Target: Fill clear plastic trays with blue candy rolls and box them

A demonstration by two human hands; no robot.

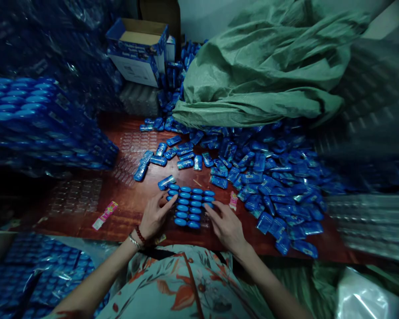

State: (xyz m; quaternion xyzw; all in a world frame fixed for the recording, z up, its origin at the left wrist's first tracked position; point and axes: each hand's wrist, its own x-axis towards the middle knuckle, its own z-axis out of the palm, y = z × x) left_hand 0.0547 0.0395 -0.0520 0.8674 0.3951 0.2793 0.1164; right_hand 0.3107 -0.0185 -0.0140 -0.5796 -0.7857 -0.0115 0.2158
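Observation:
A block of glossy blue oval pieces [189,207] lies in rows on the reddish-brown table [126,217], with a clear moulded tray partly visible under its lower right side. At the left end of the upper rows, my left hand [154,216] has its thumb and fingers closed around an outer blue piece. My right hand [228,226] grips a piece at the right end, fingers bent and their tips partly hidden. Both lower corners of the block show gaps in the outer columns. Just above it lies a loose blue wrapped piece [166,182].
Many loose blue pieces [279,190] pile up at the right and back, partly under a green sheet [262,84]. Clear trays [76,195] lie at left, near a pink wrapper [105,215]. A tall blue stack [46,119] and an open box [136,51] stand behind.

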